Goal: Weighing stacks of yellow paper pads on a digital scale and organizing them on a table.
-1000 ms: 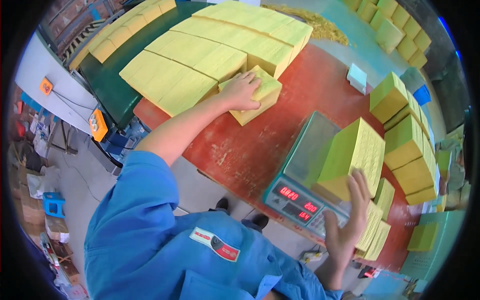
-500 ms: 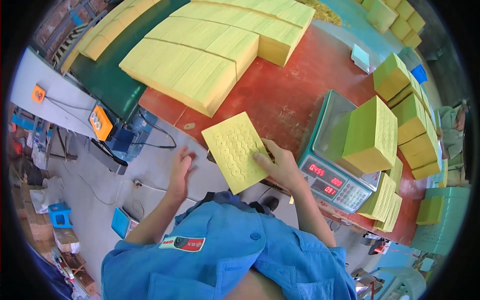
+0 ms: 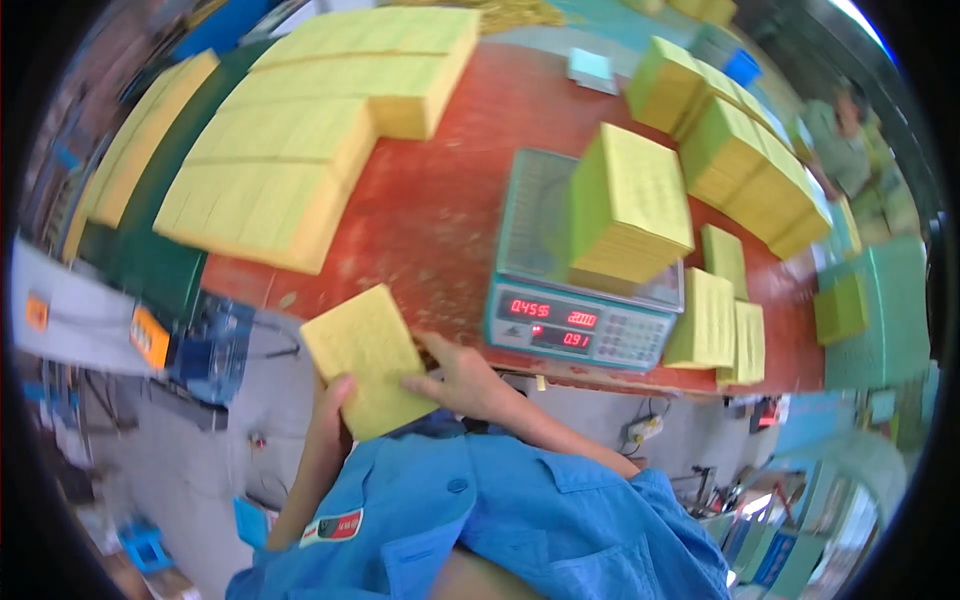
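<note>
A thin stack of yellow paper (image 3: 368, 350) is held in front of my body, near the table's front edge, its top face blurred. My left hand (image 3: 332, 408) grips its lower left edge with the thumb on top. On the lower right edge, my right hand (image 3: 462, 380) keeps hold with thumb above and fingers behind. To the right, a digital scale (image 3: 505, 345) with lit red figures stands on the red table (image 3: 440, 220). A tall block of yellow paper (image 3: 632, 205) rests on its pan.
Rows of yellow paper blocks (image 3: 290, 130) lie at the table's far left. More yellow blocks (image 3: 735, 150) stand behind the scale, and smaller stacks (image 3: 702, 320) sit beside it. A light blue pad (image 3: 592, 70) lies at the back. Another person (image 3: 842, 145) is at the far right.
My left hand, apart from the paper and loosely open before, now grips the stack's left edge. My right hand still holds it. The view has swung right.
</note>
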`<act>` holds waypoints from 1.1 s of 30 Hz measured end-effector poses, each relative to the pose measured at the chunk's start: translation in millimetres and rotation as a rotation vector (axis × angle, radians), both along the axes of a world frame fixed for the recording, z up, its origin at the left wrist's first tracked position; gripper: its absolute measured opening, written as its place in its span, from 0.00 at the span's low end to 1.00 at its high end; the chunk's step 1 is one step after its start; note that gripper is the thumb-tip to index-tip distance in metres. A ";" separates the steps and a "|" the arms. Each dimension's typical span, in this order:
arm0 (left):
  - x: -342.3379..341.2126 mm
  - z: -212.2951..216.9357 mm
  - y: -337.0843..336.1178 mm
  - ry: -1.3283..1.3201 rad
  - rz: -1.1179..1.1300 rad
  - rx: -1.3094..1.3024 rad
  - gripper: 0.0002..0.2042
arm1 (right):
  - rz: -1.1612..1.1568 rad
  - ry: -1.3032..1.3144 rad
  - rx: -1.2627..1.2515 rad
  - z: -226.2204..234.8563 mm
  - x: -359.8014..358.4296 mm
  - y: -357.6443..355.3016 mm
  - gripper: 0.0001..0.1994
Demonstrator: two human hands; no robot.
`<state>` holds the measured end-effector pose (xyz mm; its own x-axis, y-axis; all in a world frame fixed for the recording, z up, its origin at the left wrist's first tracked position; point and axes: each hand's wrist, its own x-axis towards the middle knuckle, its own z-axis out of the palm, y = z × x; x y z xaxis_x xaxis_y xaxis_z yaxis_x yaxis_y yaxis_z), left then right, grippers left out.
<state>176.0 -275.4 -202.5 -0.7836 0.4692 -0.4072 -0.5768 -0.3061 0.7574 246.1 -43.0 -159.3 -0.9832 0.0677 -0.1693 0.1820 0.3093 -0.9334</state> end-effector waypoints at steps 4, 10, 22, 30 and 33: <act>8.6 69.3 14.6 -0.099 -0.053 0.079 0.29 | -0.080 0.116 -0.144 26.1 36.1 50.0 0.33; -41.4 152.9 143.6 0.422 -0.296 0.125 0.20 | -0.398 0.146 -0.318 121.5 64.6 148.2 0.28; -77.0 226.9 382.1 0.402 -0.893 -0.102 0.38 | -0.688 0.209 -0.438 129.4 37.5 318.4 0.19; -80.2 218.0 392.9 0.525 -0.890 -0.197 0.43 | -0.632 0.184 -0.437 115.6 35.7 330.8 0.17; -76.9 221.8 391.5 0.464 -0.909 -0.207 0.39 | -0.644 0.201 -0.448 113.0 37.6 331.7 0.18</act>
<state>99.1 116.1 19.3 -0.2698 0.9163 -0.2960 -0.1631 0.2595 0.9519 283.7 288.7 -46.2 -0.7886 0.5990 -0.1391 0.0128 -0.2102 -0.9776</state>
